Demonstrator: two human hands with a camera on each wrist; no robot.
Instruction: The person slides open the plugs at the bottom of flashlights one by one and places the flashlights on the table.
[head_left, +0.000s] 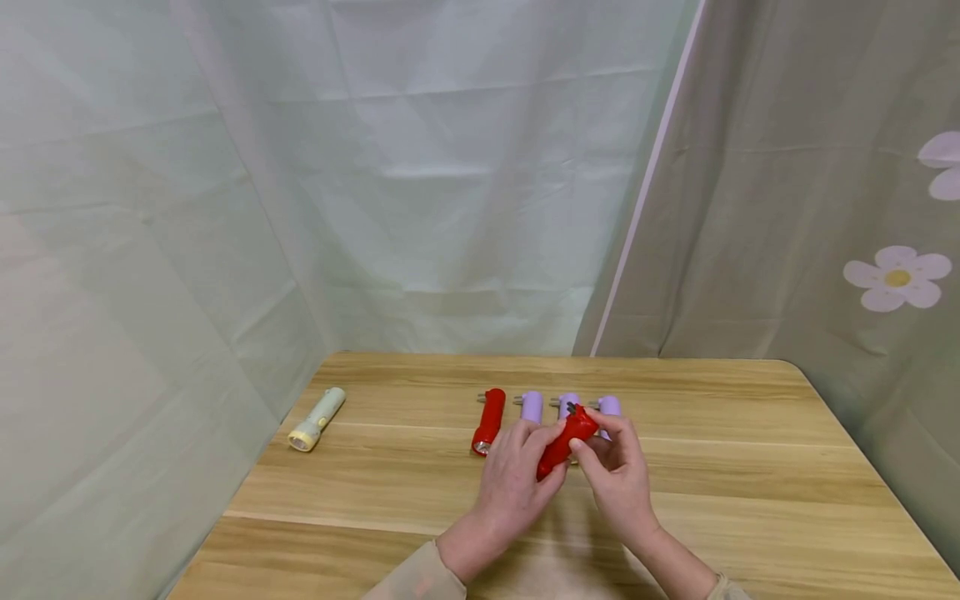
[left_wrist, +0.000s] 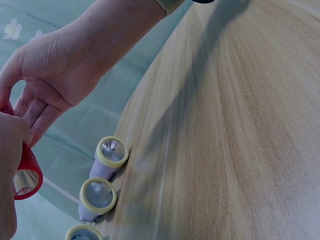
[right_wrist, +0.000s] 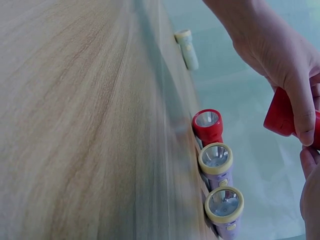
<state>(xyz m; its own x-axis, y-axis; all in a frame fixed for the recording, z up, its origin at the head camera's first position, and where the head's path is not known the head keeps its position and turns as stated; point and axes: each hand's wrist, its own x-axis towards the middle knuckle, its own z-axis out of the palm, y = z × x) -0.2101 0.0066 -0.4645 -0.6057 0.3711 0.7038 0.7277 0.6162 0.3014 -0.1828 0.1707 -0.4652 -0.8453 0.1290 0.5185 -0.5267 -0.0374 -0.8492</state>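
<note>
Both hands hold a red flashlight (head_left: 558, 451) over the table, its tail tilted up and dark plug prongs standing out there. My left hand (head_left: 516, 477) grips the body toward the lamp end, fingers wrapped around it. With thumb and fingertips, my right hand (head_left: 624, 477) pinches the tail end near the prongs. In the left wrist view the lens of this red flashlight (left_wrist: 36, 175) points down, below the left hand's fingers. The right wrist view shows the left thumb along the red body (right_wrist: 281, 112).
Behind the hands, another red flashlight (head_left: 491, 417) and several purple flashlights (head_left: 532, 406) lie in a row, prongs out to the left. A pale green flashlight (head_left: 321, 417) lies at the table's left edge. Curtains (head_left: 465, 208) surround the wooden table (head_left: 750, 467).
</note>
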